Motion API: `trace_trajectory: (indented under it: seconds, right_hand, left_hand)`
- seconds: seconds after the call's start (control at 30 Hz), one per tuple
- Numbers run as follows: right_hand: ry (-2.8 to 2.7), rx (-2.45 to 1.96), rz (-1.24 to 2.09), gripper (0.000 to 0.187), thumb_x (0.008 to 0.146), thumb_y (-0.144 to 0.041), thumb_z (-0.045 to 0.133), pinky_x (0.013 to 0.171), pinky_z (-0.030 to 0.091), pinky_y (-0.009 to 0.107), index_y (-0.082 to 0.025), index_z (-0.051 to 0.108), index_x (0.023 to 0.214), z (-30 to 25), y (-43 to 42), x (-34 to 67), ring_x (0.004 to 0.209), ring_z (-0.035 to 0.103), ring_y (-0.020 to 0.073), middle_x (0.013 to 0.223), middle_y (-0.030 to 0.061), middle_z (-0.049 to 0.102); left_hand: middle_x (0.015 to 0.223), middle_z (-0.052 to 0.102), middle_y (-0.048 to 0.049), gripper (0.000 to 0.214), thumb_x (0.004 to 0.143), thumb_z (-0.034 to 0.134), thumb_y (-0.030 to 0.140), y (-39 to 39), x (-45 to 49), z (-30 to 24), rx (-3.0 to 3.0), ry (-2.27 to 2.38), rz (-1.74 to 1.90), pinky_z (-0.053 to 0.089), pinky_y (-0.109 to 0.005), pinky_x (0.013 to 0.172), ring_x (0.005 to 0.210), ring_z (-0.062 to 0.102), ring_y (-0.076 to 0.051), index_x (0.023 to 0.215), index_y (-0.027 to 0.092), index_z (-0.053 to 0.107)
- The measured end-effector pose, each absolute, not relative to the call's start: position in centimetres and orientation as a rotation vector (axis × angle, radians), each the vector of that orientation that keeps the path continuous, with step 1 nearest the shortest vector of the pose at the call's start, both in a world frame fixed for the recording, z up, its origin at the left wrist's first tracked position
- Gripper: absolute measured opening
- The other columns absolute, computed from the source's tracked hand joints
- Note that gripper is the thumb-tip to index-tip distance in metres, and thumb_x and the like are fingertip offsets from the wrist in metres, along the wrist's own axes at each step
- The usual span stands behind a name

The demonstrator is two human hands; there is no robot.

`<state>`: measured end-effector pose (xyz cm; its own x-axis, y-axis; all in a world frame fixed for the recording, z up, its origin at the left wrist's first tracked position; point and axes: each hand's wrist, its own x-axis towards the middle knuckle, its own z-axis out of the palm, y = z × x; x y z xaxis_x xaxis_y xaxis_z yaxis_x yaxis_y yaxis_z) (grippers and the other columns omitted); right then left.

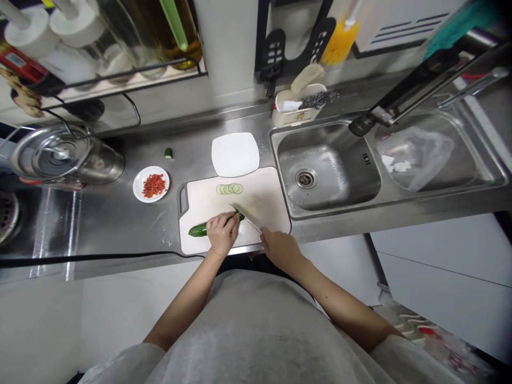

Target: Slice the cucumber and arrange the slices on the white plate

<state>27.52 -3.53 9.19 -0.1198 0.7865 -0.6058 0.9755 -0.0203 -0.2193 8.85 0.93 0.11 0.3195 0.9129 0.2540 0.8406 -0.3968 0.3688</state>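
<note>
On a pale cutting board (264,186) lies a dark green cucumber (198,230). My left hand (222,231) is closed over it, fingers pressing it to the board. A kitchen knife (249,219) is in my right hand (280,247), its blade slanting toward the cucumber's right end, close to my left fingertips. Whether the edge is in the cucumber I cannot tell. Several thin cucumber slices (229,189) overlap in a row near the board's far side. A white square plate (235,154) touches or overlaps the board's far edge.
A white dish (138,186) of chopped red pieces (154,185) and a cucumber end (168,153) stand left. A metal pot (100,160) is farther left. To the right is a steel sink (332,165) under a black faucet (362,124). A black cord (100,256) runs along the counter's front.
</note>
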Motion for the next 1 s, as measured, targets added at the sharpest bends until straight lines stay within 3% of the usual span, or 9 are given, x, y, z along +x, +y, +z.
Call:
trace_trajectory:
  seconds: [0.27, 1.0]
  right_hand:
    - [1.950, 1.866, -0.844, 0.032, 0.098, -0.027, 0.028, 0.061, 0.041, 0.027, -0.017, 0.053, 0.114, 9.2, -3.5, 27.7, 0.078, 0.068, 0.0240, 0.084, 0.0117, 0.070]
    - [1.937, 1.852, -0.831, 0.025, 0.095, -0.018, 0.034, 0.066, 0.046, 0.027, -0.016, 0.052, 0.111, 8.6, -4.3, 26.7, 0.081, 0.069, 0.0239, 0.083, 0.0127, 0.069]
  left_hand:
    - [0.100, 0.071, -0.0045, 0.020, 0.089, 0.053, 0.032, 1.0, 9.0, 0.1, 2.448, 1.597, 0.675, 0.037, -0.037, 0.081, 0.094, 0.062, -0.020, 0.099, 0.029, 0.070]
    - [0.105, 0.068, -0.0055, 0.019, 0.090, 0.052, 0.032, 0.8, 8.8, -0.1, 2.377, 1.606, 0.570, 0.034, -0.040, 0.084, 0.099, 0.058, -0.023, 0.097, 0.030, 0.069]
